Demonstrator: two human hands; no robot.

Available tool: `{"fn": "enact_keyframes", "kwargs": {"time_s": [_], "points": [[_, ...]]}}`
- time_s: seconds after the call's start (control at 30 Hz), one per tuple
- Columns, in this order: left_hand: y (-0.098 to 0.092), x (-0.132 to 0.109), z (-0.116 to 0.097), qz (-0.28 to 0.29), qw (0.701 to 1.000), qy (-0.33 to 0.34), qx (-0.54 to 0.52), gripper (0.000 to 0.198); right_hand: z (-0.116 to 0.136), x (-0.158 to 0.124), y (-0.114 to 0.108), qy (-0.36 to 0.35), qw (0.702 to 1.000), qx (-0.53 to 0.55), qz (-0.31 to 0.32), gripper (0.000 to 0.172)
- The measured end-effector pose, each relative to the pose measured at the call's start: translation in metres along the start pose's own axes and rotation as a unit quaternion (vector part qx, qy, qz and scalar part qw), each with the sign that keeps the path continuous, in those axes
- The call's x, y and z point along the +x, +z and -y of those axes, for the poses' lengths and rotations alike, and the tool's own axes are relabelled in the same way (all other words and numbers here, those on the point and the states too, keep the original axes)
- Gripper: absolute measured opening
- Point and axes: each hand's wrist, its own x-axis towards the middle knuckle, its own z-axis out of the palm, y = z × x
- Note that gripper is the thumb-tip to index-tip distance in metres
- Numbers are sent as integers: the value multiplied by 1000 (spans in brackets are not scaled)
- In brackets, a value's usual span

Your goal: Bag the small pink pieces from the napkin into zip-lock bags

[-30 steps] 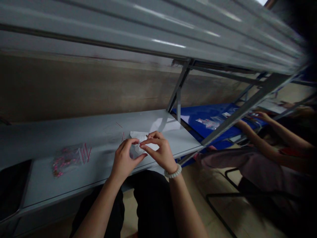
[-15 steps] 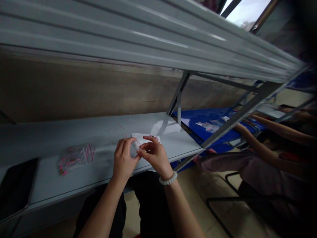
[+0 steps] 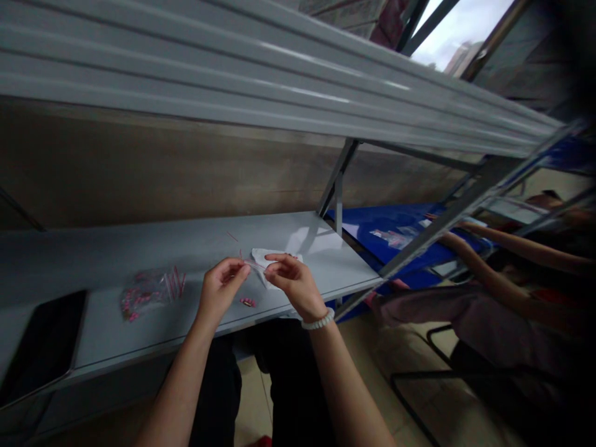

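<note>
A small clear zip bag [image 3: 254, 265] with a pinkish-red strip along its mouth stretches between my hands. My left hand [image 3: 220, 285] pinches one end of that edge between thumb and fingers. At the other end, my right hand [image 3: 292, 280] has its fingers closed, with a pale beaded bracelet [image 3: 318, 320] on the wrist. Below the strip shows a small cluster of pink beads [image 3: 248, 302]; whether it lies inside the bag or on the table I cannot tell. Behind the hands lies a white sheet or pouch [image 3: 261, 253], partly covered by my right hand.
On the grey table [image 3: 186, 242], a larger clear bag [image 3: 151, 292] of pink pieces lies left of my hands. A dark tablet [image 3: 44, 344] is further left. Overhead runs a metal shelf [image 3: 233, 68]. At right, another person's arms [image 3: 493, 254] reach over a blue table [image 3: 363, 217].
My hands have moved apart, the left one going left, and the small bag's strip is now drawn out between them. The pink cluster below has come into view. The camera has shifted slightly.
</note>
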Motion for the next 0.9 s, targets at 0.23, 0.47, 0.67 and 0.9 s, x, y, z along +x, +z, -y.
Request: {"fn": "enact_keyframes", "kwargs": {"time_s": [0.23, 0.47, 0.67, 0.9], "points": [[-3, -6, -3, -54, 994, -58, -76, 24, -13, 0, 5, 80, 994, 78, 1, 18], [-5, -5, -1, -75, 994, -58, -54, 20, -22, 5, 8, 59, 995, 74, -37, 14], [-6, -5, 1, -76, 994, -58, -47, 17, -28, 7, 3, 9, 999, 30, -41, 12], [-4, -6, -1, -38, 996, -72, -40, 16, -28, 4, -4, -3, 999, -1, -51, 15]]}}
